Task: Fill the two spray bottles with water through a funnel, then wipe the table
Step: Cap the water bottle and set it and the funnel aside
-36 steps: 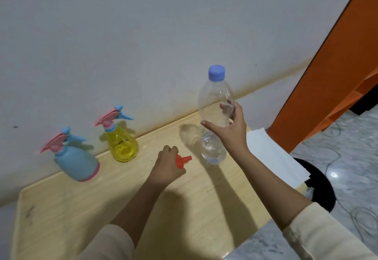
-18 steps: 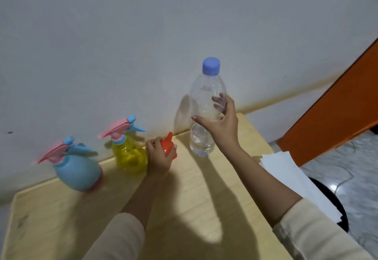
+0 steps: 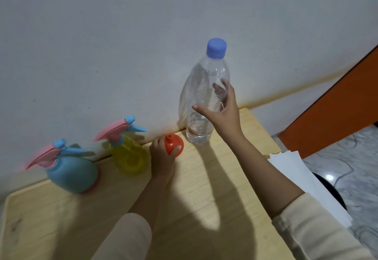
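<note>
The right hand [image 3: 222, 114] wraps the tall water bottle [image 3: 204, 96], standing at 1 o'clock on the worktop [image 3: 204, 188]. It looks light, thin and squashy; its middle is best to grip. The left hand [image 3: 161, 157] holds the small orange funnel [image 3: 173, 143] beside the yellow spray bottle [image 3: 128, 155].

Orange funnel [image 3: 173, 144], yellow spray bottle [image 3: 131, 157], blue spray bottle [image 3: 71, 172] with pink trigger, purple-capped clear water bottle [image 3: 204, 96].

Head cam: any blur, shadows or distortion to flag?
Head view: blue spray bottle and yellow spray bottle smeared by motion blur; arms throw hard dark shadows across the table; water bottle fairly sharp, shadowing the wall; wide-angle bends the wall line; small glare spot on the floor at right.
</note>
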Demonstrator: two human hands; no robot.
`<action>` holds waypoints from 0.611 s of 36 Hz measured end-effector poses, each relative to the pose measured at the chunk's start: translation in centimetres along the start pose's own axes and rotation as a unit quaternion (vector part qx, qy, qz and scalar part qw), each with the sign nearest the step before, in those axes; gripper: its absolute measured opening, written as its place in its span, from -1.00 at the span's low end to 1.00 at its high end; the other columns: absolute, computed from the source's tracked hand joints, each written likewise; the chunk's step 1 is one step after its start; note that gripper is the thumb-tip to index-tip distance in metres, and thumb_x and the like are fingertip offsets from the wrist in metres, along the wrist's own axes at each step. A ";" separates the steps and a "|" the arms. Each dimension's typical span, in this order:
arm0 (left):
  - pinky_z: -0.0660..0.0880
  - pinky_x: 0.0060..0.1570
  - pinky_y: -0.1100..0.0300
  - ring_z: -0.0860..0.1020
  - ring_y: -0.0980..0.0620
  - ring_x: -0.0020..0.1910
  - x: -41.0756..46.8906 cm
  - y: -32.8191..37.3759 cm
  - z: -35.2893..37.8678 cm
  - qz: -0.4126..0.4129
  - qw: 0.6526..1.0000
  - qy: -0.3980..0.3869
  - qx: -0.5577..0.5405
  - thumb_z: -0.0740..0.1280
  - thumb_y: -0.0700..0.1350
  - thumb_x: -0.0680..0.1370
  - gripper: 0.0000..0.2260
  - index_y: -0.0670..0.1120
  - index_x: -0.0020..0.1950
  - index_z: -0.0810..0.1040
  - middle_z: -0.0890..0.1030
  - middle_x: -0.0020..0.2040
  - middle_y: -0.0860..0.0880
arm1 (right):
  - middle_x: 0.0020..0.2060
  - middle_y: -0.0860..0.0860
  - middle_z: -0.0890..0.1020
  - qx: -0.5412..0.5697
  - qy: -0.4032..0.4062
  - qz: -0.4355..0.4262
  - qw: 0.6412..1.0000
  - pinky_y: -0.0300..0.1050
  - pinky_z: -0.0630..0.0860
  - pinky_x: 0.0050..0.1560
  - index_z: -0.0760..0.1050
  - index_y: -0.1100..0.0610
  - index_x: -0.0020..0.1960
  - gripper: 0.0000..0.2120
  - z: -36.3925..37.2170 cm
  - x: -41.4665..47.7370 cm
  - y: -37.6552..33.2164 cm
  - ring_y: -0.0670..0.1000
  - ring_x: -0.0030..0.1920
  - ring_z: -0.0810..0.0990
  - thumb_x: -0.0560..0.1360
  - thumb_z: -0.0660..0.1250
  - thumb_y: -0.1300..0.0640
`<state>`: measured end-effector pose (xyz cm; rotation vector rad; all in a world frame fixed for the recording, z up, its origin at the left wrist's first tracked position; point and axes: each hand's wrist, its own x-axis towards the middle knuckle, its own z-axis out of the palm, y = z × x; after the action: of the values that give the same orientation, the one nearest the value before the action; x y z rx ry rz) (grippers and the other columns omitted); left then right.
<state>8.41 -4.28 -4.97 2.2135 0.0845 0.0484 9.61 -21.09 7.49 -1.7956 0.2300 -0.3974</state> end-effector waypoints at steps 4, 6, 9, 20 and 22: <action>0.41 0.16 0.02 0.45 -0.18 0.15 -0.1 0.1 0.5 -0.003 0.999 0.023 0.032 0.48 -0.04 0.40 -0.50 -0.19 0.27 0.49 0.48 0.20 -0.20 | 0.31 -0.13 0.42 -0.056 -0.032 0.014 0.998 -0.27 0.31 0.26 0.30 0.03 0.37 -0.20 -0.5 -0.6 0.6 -0.11 0.33 0.37 0.23 0.60 0.07; 0.36 0.14 0.09 0.43 -0.19 0.17 -0.3 0.3 0.7 -0.007 0.998 0.034 0.048 0.47 -0.01 0.41 -0.49 -0.18 0.29 0.48 0.45 0.22 -0.20 | 0.24 -0.20 0.41 -0.060 -0.026 0.021 0.998 -0.22 0.35 0.25 0.32 0.03 0.35 -0.22 -0.6 -0.7 0.8 -0.10 0.29 0.38 0.23 0.60 0.06; 0.33 0.11 0.14 0.43 -0.19 0.17 -0.4 0.4 1.0 -0.012 0.997 0.045 0.057 0.48 -0.01 0.40 -0.48 -0.18 0.28 0.48 0.45 0.23 -0.19 | 0.18 -0.20 0.42 -0.061 -0.020 0.022 0.998 -0.14 0.41 0.23 0.33 0.04 0.34 -0.22 -0.4 -0.7 0.6 -0.05 0.27 0.42 0.22 0.60 0.04; 0.35 0.28 -0.14 0.32 -0.21 0.29 -2.1 3.1 2.6 -0.092 0.991 0.093 -0.024 0.58 0.00 0.29 -0.21 -0.17 0.40 0.29 0.34 0.34 -0.20 | 0.40 -0.06 0.34 -0.047 -0.019 0.048 0.998 -0.16 0.32 0.32 0.25 0.05 0.43 -0.27 -4.6 -3.6 1.9 -0.09 0.36 0.33 0.36 0.51 0.03; 0.38 0.25 -0.18 0.34 -0.20 0.28 -3.6 4.0 3.4 -0.087 0.987 0.118 -0.069 0.57 0.01 0.28 -0.24 -0.15 0.37 0.32 0.35 0.33 -0.20 | 0.29 -0.07 0.45 -0.057 0.004 0.041 0.998 -0.16 0.41 0.22 0.36 0.08 0.33 -0.45 -7.1 -4.4 2.3 -0.11 0.23 0.42 0.40 0.47 0.10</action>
<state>5.26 -9.68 -3.83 2.0461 0.3929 0.2140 2.89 -26.50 6.14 -1.8900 0.3369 -0.3390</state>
